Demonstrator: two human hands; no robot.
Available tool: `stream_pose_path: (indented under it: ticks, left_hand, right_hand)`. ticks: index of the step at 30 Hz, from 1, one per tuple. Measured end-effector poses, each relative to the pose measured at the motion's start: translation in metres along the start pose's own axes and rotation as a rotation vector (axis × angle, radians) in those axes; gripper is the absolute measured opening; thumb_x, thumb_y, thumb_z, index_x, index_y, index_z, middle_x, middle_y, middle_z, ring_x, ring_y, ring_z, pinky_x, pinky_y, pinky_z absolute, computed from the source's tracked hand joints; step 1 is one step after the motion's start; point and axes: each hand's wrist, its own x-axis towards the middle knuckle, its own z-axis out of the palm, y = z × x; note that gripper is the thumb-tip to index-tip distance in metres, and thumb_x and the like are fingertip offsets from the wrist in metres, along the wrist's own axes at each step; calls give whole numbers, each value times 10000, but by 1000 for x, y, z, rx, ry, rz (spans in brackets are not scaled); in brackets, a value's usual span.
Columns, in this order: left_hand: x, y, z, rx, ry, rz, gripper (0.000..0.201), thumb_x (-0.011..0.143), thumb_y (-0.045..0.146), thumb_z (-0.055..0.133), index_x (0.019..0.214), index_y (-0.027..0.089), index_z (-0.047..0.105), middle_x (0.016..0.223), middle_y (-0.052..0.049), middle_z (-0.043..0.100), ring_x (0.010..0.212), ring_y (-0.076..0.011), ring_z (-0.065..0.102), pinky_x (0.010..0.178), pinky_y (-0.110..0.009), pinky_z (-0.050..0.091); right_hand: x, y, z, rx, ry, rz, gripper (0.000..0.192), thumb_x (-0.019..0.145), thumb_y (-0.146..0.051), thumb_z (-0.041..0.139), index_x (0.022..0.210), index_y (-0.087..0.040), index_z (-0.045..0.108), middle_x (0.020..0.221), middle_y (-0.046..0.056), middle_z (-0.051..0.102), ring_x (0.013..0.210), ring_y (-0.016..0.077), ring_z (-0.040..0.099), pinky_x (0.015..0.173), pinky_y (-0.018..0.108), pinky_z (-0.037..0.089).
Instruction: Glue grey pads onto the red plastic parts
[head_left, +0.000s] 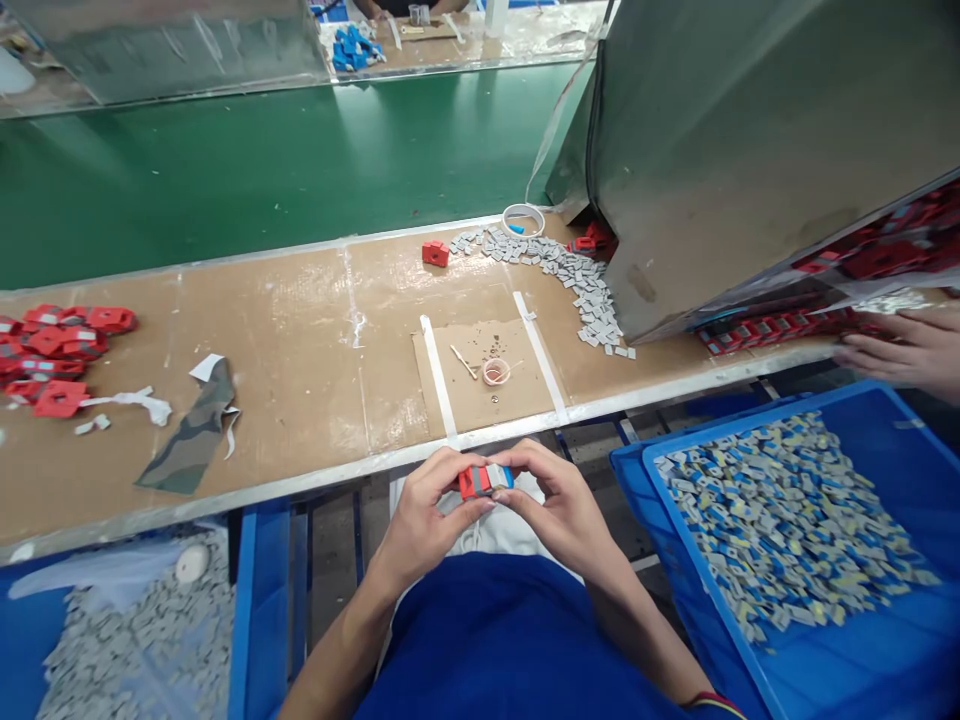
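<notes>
In front of my lap, both hands meet around small plastic parts. My left hand point(429, 510) is closed, its thumb and fingers pinching a red and grey plastic block point(472, 484). My right hand point(564, 505) is closed on a small grey-and-blue plastic piece point(498, 477), which touches the block's right end. Whether the two are joined I cannot tell. Just beyond the hands, on a taped cardboard patch point(480, 405), lie a small round cup point(496, 371) and a thin stick point(463, 362).
Red blocks point(60, 345) and a camouflage cloth point(191, 430) lie left. Grey pieces point(585, 290) curve beside a metal housing point(750, 130). A blue tray point(787, 640) of small pieces stands right, a blue bin point(259, 610) left. Another person's hand point(911, 350) is at right.
</notes>
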Motion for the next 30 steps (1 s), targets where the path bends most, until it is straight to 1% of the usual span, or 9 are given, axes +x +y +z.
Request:
stream_pose_path:
  ticks: [2, 5, 7, 10, 12, 16, 21, 26, 30]
  left_hand:
    - [-2, -4, -10, 28, 29, -14, 268, 871, 365, 745, 1083, 202, 738, 959, -72, 691, 893, -211, 644, 816, -295, 509]
    - [-8, -18, -34, -37, 183, -139, 251, 843, 385, 768, 994, 187, 741, 928, -68, 730, 859, -210, 681, 792, -297, 538]
    - [-12, -29, -47, -179, 235, -204, 326, 806, 416, 802, 1023, 184, 732, 916, -73, 760, 847, -223, 720, 781, -311, 569]
    - [-12, -40, -50, -390, 238, -166, 425, 752, 450, 851, 1076, 203, 731, 1017, -94, 782, 840, -240, 764, 820, -361, 606]
    - [-10, -43, -41, -507, 229, -95, 452, 711, 473, 877, 1060, 220, 745, 1091, -103, 779, 786, -236, 776, 763, -359, 627]
    - [-3, -42, -25, -665, 149, 1, 434, 673, 475, 900, 1025, 266, 754, 1108, -75, 784, 702, -210, 777, 636, -309, 628]
    - [-1, -35, -23, -683, 97, -31, 466, 641, 506, 911, 985, 249, 730, 1123, -88, 774, 676, -215, 772, 597, -321, 628]
    - [0, -30, -21, -685, 45, -38, 466, 676, 524, 886, 1005, 247, 706, 1192, -112, 749, 723, -242, 780, 668, -390, 644]
    - [-1, -30, -18, -684, 14, -33, 446, 736, 519, 849, 1039, 235, 690, 1260, -135, 717, 729, -221, 780, 629, -324, 630]
  right_hand:
    - [-3, 0, -10, 31, 86, 27, 135, 913, -302, 709, 1028, -232, 717, 921, 49, 687, 851, 200, 626, 772, 316, 507]
    - [-7, -1, -31, 105, 370, 92, 193, 891, -333, 743, 1060, -248, 707, 997, 61, 717, 888, 204, 661, 783, 316, 534]
    - [-6, -3, -39, 197, 420, 141, 270, 859, -381, 781, 1081, -245, 712, 1005, 73, 732, 885, 211, 681, 789, 331, 557]
    - [2, -3, -35, 419, 327, 189, 395, 808, -516, 802, 1066, -226, 727, 946, 83, 751, 814, 214, 700, 776, 365, 587]
    - [9, -2, -25, 531, 277, 205, 455, 779, -569, 807, 1057, -218, 730, 936, 84, 755, 788, 210, 706, 782, 378, 597]
    - [15, -1, -11, 593, 176, 236, 452, 778, -548, 818, 1072, -216, 729, 978, 85, 755, 818, 209, 717, 807, 374, 601]
    - [13, 2, -9, 664, 110, 276, 414, 814, -518, 801, 1093, -224, 720, 1033, 87, 756, 839, 201, 728, 820, 361, 603]
    - [13, 2, -8, 731, 57, 301, 387, 827, -509, 794, 1088, -229, 738, 1088, 87, 746, 858, 188, 730, 805, 329, 607]
    - [13, 1, -8, 747, 7, 319, 391, 830, -500, 795, 1112, -235, 741, 1083, 83, 741, 870, 188, 728, 866, 356, 606]
